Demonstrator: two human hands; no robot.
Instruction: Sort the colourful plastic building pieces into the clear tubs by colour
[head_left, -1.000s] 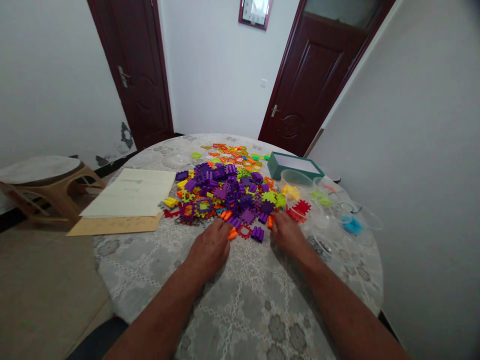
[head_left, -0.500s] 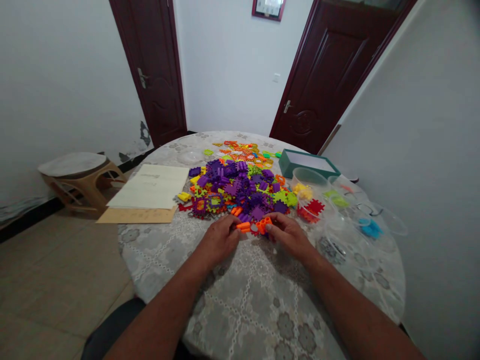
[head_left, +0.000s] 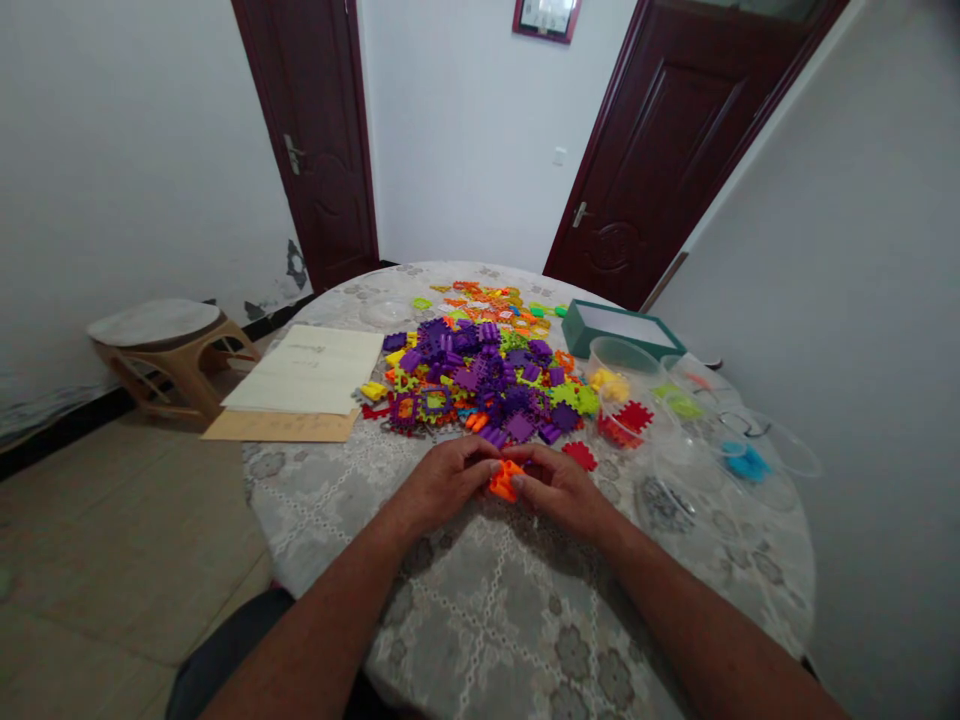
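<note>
Between my two hands, low over the table near its front, sit orange building blocks (head_left: 507, 481) with tube-like parts. My left hand (head_left: 448, 481) has fingers closed on their left side. My right hand (head_left: 559, 487) pinches them from the right. Whether they are one joined piece or two pressed together, I cannot tell, as fingers cover part of them. Just beyond my hands lies a heap of building blocks (head_left: 480, 375), mostly purple, with yellow, green, orange and red ones. A red notched block (head_left: 580, 456) lies apart, beyond my right hand.
Paper sheets (head_left: 307, 370) lie left of the heap. At the right stand clear plastic tubs (head_left: 630, 360) with sorted yellow, red, blue and grey pieces. A green box (head_left: 621, 330) is behind them. A stool (head_left: 169, 350) stands left of the table.
The orange blocks, apart in two hands before, are now together between my fingers. Both hands have come closer to each other and slightly nearer me. The red block at the right now shows.
</note>
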